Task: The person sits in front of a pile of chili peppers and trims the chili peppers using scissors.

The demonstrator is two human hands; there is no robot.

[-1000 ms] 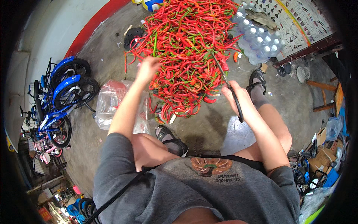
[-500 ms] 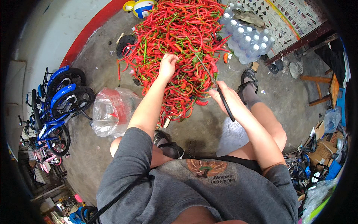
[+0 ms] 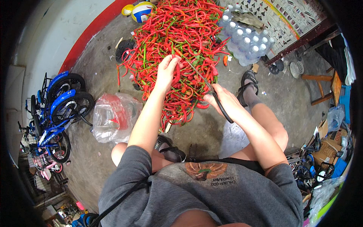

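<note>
- Red chillies [image 3: 185, 22] lie heaped on the bare floor [image 3: 206, 138] in front of us, green stems and green pods scattered all through the pile.
- Our left hand [image 3: 165, 73] is right over the heap, its grip pinched around a single chilli [image 3: 176, 75], the pod running down beside the palm.
- Over on the right, our right hand [image 3: 224, 99] has its grip clenched on a long, slim tool, its black handle [image 3: 227, 115] angled towards us; scissors or tongs, we cannot tell.
- Look at the far end of that tool: it is near our left fingertips, and whether the two touch we cannot make out.
- Just left of the chillies we have a crumpled clear plastic bag [image 3: 130, 113] with red on it.
- Beyond, on the right, capped bottles [image 3: 245, 47] stand packed together beside the pile, and a blue, white and yellow ball [image 3: 142, 12] sits at its upper left.
</note>
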